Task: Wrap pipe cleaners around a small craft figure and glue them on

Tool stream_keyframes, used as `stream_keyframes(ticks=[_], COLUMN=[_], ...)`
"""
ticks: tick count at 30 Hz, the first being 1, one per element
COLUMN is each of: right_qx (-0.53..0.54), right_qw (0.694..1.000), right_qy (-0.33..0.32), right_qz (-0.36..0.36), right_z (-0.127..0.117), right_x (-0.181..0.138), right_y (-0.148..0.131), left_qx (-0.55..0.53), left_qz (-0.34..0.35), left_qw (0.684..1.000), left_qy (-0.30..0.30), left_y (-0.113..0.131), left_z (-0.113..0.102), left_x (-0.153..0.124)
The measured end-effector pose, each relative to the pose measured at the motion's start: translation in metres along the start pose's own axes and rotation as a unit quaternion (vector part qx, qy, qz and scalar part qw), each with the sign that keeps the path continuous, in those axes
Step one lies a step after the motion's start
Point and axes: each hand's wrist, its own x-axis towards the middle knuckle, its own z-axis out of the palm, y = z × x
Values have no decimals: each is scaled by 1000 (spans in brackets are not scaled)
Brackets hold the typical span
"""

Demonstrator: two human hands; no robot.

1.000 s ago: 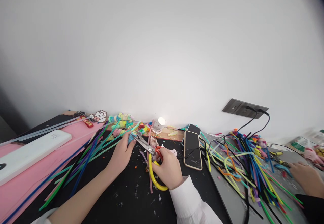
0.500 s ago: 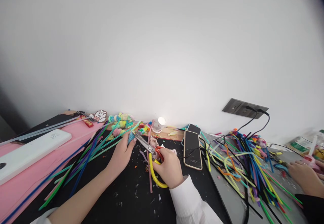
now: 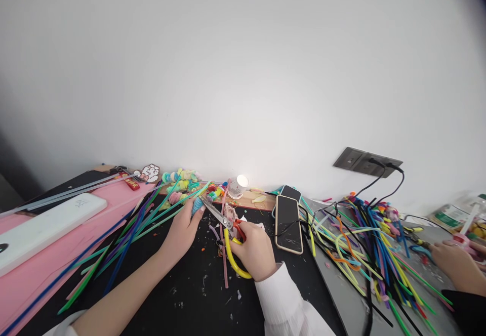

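Note:
My left hand (image 3: 186, 227) is closed around a small light-blue coil of pipe cleaner (image 3: 197, 205), its fingers partly hiding it. From the right, my right hand (image 3: 255, 249) grips scissors (image 3: 224, 220) with red and yellow handles. The blades point up-left and their tips meet the blue coil; whether they are cutting cannot be told. A pink pipe cleaner (image 3: 225, 267) lies upright in the view, just left of the yellow handle. Behind the blades stands a small white paper cup (image 3: 238, 187) beside bright, fuzzy pieces.
Loose pipe cleaners (image 3: 132, 240) lie left over a pink sheet (image 3: 72, 255) with a white power bank (image 3: 53, 227). Two phones (image 3: 289, 224) lie right of centre. Farther right are a large pipe cleaner bundle (image 3: 379, 255), black cables under a wall socket (image 3: 367, 163), and another person's hand (image 3: 453, 265).
The scissor blades look closer together at the blue coil than before. Both my hands stay in nearly the same place.

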Motion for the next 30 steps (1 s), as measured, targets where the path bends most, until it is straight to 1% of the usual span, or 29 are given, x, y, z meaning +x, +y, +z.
stream_keyframes(ticks=[4, 11, 17, 24, 27, 30], right_qx=[-14, -24, -24, -18, -16, -13], right_qw=[1000, 1000, 999, 999, 999, 1000], right_qy=[-3, -11, -15, -27, -20, -12], right_qz=[-2, 9, 18, 27, 26, 16], right_z=[0, 0, 2, -1, -1, 0], right_x=[-1, -1, 0, -1, -2, -3], right_y=[0, -1, 0, -4, -6, -7], left_qx=[-1, 1, 9, 9, 5, -3], left_qz=[1, 7, 2, 11, 19, 25], left_qw=[1000, 1000, 1000, 1000, 1000, 1000], left_qy=[4, 12, 2, -1, -2, -17], left_y=[2, -4, -3, -3, -3, -4], left_z=[-1, 1, 1, 2, 3, 4], left_x=[0, 1, 2, 1, 1, 0])
